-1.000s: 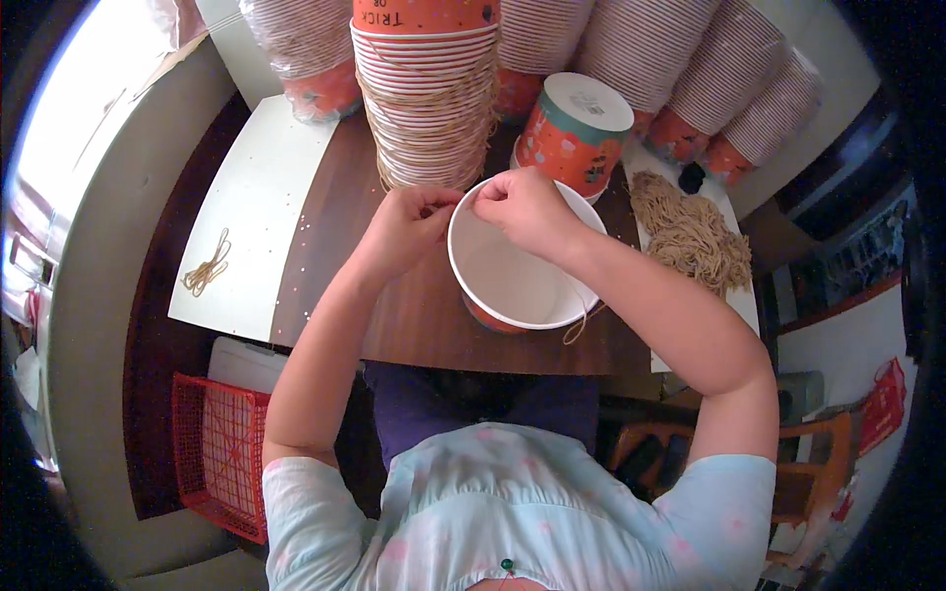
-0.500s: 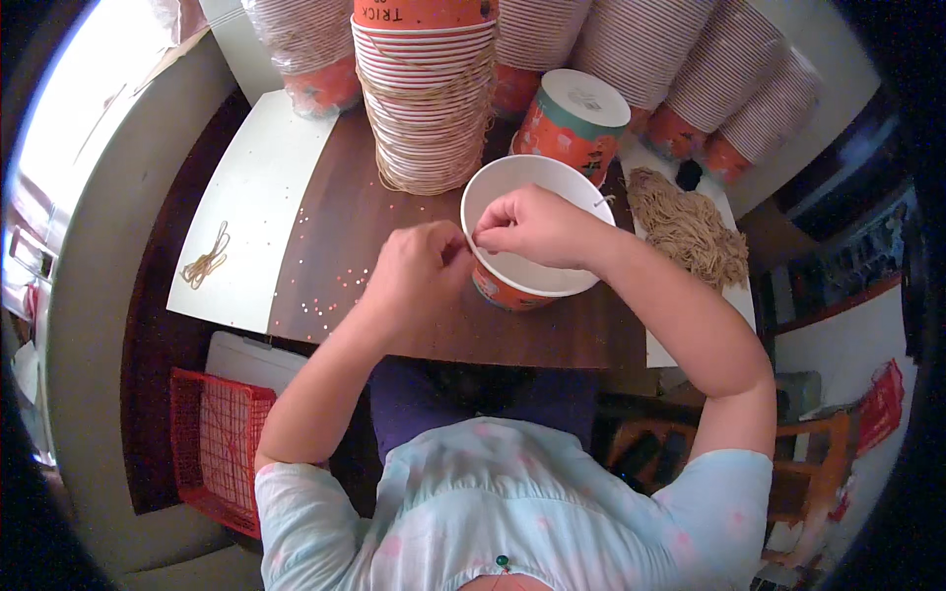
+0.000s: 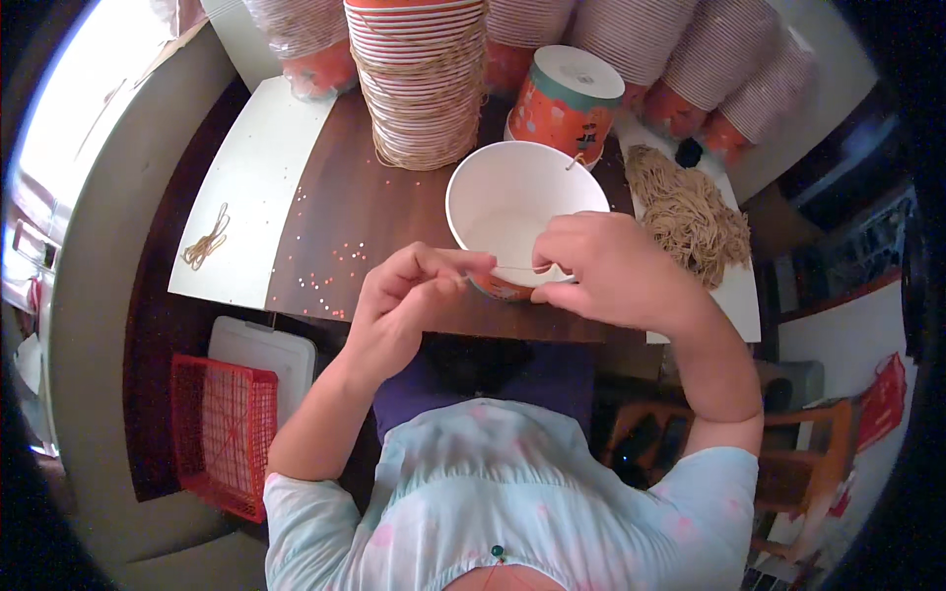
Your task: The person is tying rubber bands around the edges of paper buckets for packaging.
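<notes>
A paper bucket (image 3: pixel 507 197), white inside and orange outside, leans its open mouth toward me at the table's front edge. A short knotted bit of tan cord (image 3: pixel 576 161) pokes through its far right rim. Along the near rim a thin length of cord (image 3: pixel 517 268) stretches between my hands. My left hand (image 3: pixel 409 300) is closed on one end, its forefinger reaching the rim at the left. My right hand (image 3: pixel 611 264) curls its fingers round the cord at the rim's near right, with the thumb low against the outer wall.
A tall stack of buckets (image 3: pixel 419 89) wound with cords stands behind. Next to it is an upturned orange bucket (image 3: pixel 572 103). A heap of tan cords (image 3: pixel 690 212) lies at right, a small cord bundle (image 3: pixel 207 241) at left. Paper dots dot the table; a red basket (image 3: pixel 222 433) sits below.
Both hands have come toward me. My right hand has left the bucket's inside and moved right along the near rim. The bucket has tilted toward me, and a cord now shows between the hands.
</notes>
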The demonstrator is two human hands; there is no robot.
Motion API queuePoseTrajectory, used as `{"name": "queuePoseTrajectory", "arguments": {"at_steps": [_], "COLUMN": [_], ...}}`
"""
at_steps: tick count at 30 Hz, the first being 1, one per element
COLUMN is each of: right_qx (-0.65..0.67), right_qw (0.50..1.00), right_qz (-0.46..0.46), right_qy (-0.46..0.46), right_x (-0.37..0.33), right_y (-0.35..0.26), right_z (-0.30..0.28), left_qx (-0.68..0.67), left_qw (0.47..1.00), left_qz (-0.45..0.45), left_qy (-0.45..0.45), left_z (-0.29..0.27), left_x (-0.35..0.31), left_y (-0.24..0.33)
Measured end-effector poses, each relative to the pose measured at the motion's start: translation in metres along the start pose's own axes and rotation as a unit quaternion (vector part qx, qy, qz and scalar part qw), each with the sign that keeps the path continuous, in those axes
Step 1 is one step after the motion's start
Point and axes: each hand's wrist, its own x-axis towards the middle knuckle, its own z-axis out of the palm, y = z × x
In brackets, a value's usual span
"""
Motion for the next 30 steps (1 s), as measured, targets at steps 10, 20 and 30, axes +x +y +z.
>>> {"name": "queuePoseTrajectory", "arguments": {"at_steps": [10, 20, 30], "right_qx": [0.203, 0.048, 0.133], "right_qw": [0.971, 0.945, 0.959], "right_qz": [-0.125, -0.123, -0.148], "right_qy": [-0.033, 0.298, 0.201], "right_x": [0.039, 0.031, 0.019], "right_y": [0.016, -0.008, 0.01], "right_z": [0.005, 0.009, 0.056], "left_qx": [-0.007, 0.033, 0.013], "left_qw": [0.999, 0.998, 0.998], "left_qz": [-0.049, -0.045, -0.046], "left_qy": [-0.004, -0.006, -0.029], "left_z": [0.011, -0.004, -0.012], "left_x": [0.006, -0.004, 0.0], "left_y": [-0.011, -0.005, -0.005]}}
